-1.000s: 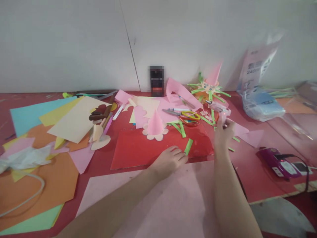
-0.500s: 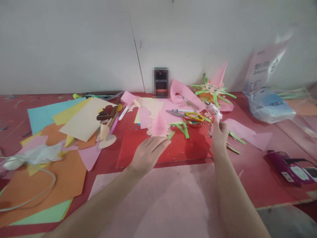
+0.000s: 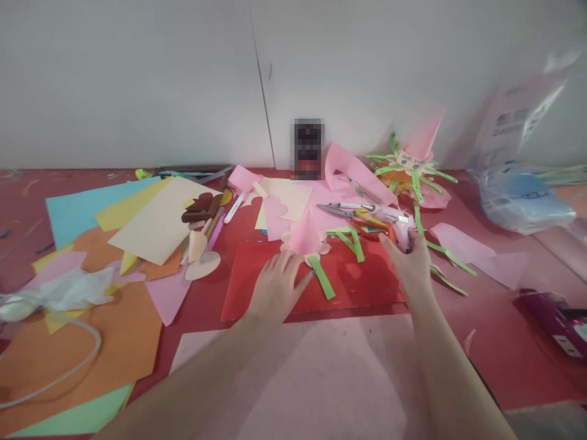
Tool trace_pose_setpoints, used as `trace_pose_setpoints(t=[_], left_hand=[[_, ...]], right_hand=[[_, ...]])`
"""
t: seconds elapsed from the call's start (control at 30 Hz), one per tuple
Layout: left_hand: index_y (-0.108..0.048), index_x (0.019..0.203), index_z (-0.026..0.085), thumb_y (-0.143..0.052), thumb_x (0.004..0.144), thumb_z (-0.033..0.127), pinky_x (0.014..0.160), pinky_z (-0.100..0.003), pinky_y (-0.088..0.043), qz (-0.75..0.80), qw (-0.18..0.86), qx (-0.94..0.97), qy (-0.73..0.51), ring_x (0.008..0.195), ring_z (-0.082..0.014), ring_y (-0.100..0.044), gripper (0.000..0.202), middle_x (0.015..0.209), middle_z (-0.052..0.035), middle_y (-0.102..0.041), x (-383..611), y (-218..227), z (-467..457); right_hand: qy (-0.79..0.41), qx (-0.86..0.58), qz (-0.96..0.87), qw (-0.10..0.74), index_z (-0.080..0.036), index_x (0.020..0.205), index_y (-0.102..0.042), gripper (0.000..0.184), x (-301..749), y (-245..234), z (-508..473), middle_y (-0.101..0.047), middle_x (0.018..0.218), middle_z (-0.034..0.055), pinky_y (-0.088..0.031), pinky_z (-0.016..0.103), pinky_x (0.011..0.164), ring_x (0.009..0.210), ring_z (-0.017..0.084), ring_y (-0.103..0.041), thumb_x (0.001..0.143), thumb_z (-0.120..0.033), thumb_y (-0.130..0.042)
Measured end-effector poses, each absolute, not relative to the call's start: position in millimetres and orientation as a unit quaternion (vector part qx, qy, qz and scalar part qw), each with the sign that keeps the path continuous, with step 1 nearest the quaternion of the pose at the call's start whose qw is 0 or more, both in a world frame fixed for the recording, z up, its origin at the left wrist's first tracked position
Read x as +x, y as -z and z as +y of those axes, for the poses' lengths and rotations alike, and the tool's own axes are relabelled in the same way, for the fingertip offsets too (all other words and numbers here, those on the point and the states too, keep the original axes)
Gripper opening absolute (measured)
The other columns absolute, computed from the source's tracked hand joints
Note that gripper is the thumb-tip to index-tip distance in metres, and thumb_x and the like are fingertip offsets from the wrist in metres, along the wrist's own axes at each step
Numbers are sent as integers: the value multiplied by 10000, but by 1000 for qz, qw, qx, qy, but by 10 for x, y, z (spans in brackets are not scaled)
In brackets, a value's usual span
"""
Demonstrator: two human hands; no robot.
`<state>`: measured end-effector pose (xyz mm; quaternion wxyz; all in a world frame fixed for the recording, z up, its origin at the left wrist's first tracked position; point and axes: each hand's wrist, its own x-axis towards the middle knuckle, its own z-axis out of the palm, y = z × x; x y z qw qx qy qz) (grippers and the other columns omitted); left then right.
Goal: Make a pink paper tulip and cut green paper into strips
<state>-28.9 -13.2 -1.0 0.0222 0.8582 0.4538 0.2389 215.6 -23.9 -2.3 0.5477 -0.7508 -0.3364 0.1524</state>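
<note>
One bag (image 3: 509, 137): "240" | left hand (image 3: 275, 287) spread | right hand (image 3: 411, 263) at glue gun (image 3: 398, 216), grip unclear

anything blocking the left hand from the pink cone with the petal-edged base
Nothing visible does. The left hand is at the near side of the pink cone, though contact is hard to tell. The green strip lies to the right of the hand, not between them.

The pink cone (image 3: 306, 237) and green strip (image 3: 323, 280) looked like matt paper; the packet (image 3: 523, 205) was glossy clear plastic, the scissor blades (image 3: 335, 211) metal.
</note>
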Motion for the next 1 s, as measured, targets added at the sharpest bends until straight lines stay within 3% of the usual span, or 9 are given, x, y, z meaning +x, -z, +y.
trace_pose_setpoints(t=[0.1, 0.27, 0.73, 1.0], left_hand=[[-496, 1041, 172, -439, 812, 400, 697, -368, -448, 521, 25, 825, -216, 863, -226, -544, 328, 979, -93, -560, -324, 43, -107], [-452, 1132, 167, -425, 816, 417, 861, -432, -398, 506, 49, 835, -210, 1056, -259, -487, 404, 1157, -115, -524, -312, 111, -101], [-315, 1281, 170, -360, 852, 380, 1003, -417, -308, 527, 64, 832, -163, 1201, -224, -388, 480, 1292, -99, -439, -287, 118, -89], [-383, 1263, 196, -329, 861, 413, 1023, -440, -276, 485, 46, 862, -137, 1262, -235, -306, 460, 1355, -106, -360, -323, 123, -107]], right_hand=[[-152, -750, -347, 542, -153, 997, -499, 538, 2137, -5, -262, -525, 869, 34, -436, 268, 667, 729, 126, -507, 577, -447, -662], [-175, -748, -363, 527, -163, 989, -495, 543, 2069, -16, -284, -505, 786, 4, -421, 264, 640, 665, 110, -482, 564, -456, -661], [-212, -743, -377, 511, -170, 1052, -472, 582, 2044, 36, -288, -533, 852, 17, -410, 268, 673, 688, 118, -488, 580, -452, -660], [-217, -747, -378, 502, -175, 1023, -477, 556, 2065, 50, -308, -518, 810, 2, -409, 258, 647, 670, 115, -483, 587, -470, -656]])
